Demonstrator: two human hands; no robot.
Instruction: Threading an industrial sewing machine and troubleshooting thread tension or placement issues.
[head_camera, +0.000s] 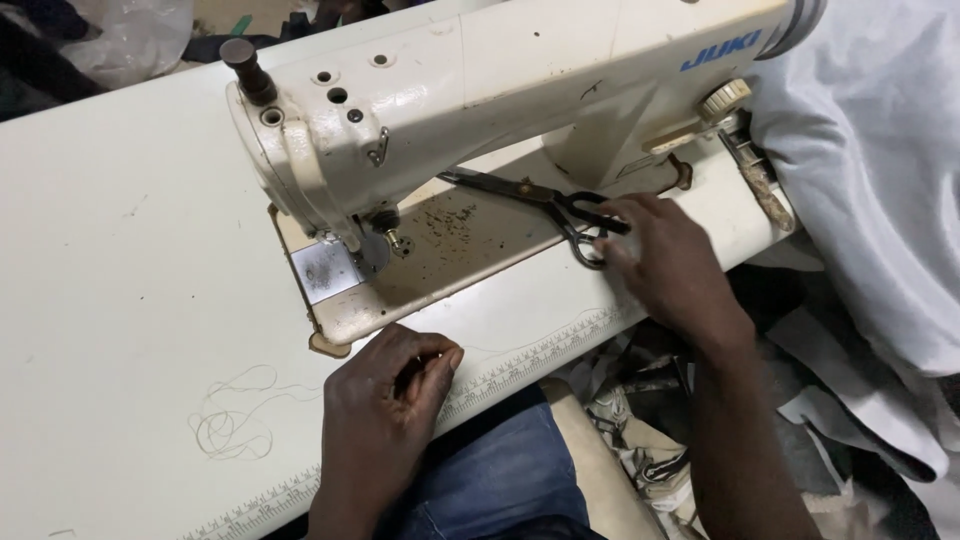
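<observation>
A cream sewing machine (470, 90) stands on a white table (120, 250). Dark scissors (520, 190) lie on the machine's worn bed, blades pointing left. My right hand (665, 265) rests on the scissors' handle loops, fingers touching them. My left hand (390, 385) lies near the table's front edge, fingertips pinched together; a thin thread may be between them, but I cannot tell. The metal needle plate (325, 270) sits under the machine's head.
Loose pale thread (230, 420) curls on the table at the left. A printed ruler strip (530, 355) runs along the table's front edge. White cloth (880, 180) is piled at the right. Fabric scraps (640, 440) lie below the table beside my blue-clad leg (490, 470).
</observation>
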